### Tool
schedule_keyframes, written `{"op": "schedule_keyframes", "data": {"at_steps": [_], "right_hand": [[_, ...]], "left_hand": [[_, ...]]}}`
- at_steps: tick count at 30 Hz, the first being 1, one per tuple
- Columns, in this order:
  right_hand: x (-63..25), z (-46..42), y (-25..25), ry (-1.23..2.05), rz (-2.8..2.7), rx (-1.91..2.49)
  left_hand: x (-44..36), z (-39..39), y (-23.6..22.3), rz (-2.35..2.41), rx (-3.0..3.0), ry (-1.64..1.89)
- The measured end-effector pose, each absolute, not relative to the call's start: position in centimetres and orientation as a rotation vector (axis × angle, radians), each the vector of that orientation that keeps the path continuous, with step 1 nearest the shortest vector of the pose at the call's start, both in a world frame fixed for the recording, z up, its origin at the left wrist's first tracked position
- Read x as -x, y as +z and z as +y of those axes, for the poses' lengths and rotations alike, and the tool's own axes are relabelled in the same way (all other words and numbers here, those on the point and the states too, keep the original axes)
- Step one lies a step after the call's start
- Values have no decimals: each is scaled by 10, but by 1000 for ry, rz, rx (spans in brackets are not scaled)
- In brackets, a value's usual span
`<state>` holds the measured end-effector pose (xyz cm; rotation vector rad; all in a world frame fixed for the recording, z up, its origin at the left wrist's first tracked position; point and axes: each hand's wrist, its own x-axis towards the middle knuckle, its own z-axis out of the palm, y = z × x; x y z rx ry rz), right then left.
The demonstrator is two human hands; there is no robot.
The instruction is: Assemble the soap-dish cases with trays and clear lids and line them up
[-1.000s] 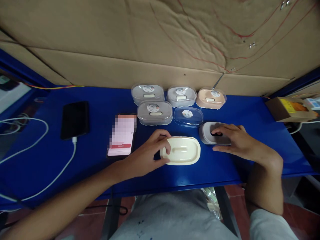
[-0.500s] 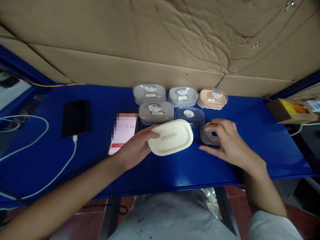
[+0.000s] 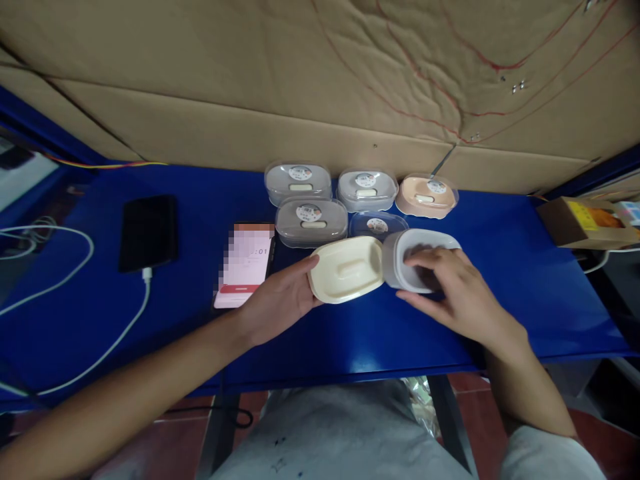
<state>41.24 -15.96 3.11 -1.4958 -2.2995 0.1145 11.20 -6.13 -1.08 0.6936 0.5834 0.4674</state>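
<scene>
My left hand holds the left end of a shallow cream oval plastic tray with a raised bar in its middle, the thumb over its rim. My right hand grips a grey oval plastic case, its fingers curled into the hollow and the thumb by the near side. The two pieces are held close together, the tray's right end beside the case's left end. Behind them lies a clear oval lid with a round label, partly covered by both.
Several lidded oval cases, a grey one and a peach one among them, stand at the back. A lit phone lies left of my hands, beyond it a black device on a white cable. A cardboard box sits at right.
My left hand has picked up the cream tray and tilted it. My right hand has moved left and raised the grey case, bringing it beside the tray.
</scene>
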Motion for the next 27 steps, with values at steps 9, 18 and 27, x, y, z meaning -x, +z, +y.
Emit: {"op": "schedule_keyframes", "data": {"at_steps": [9,18,27], "right_hand": [[-351,-159,-4,44,-2335,1032],[-345,-155,-12,5,-2331,1031],[-355,-162,-18,58,-2222,1078]], "left_hand": [[-111,-76,-14,536,-864,353],[-112,-79,-17,488,-896,473],[-113,-75,-17,434,-805,460]]}}
